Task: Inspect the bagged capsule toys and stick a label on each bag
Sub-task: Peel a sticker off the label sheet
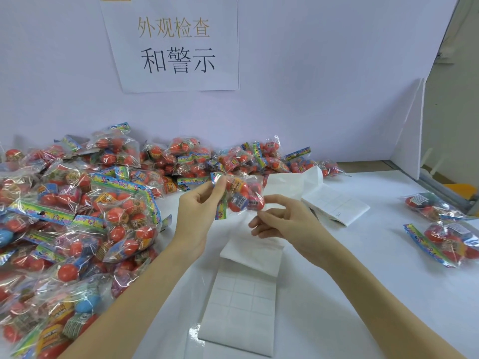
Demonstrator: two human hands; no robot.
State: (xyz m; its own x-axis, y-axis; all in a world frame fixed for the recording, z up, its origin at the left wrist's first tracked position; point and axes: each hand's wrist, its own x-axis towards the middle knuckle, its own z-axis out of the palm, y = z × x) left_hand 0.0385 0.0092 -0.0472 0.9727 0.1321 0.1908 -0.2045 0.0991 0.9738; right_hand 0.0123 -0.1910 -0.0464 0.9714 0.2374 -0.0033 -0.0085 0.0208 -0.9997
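Here a heap of bags [77, 216] fills the left. The left hand [199, 211] pinches one bag [239, 196] by its colourful top strip, held above the label sheet [241, 307]; the bag stretches rightward. The right hand [282, 224], fingers loosely curled, sits just below its right end. The far sign [176, 47] reads 外观检查 和警示.

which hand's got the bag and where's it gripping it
The left hand pinches one bag of capsule toys by its coloured header strip. The right hand is just under the bag; whether it holds a label cannot be told.
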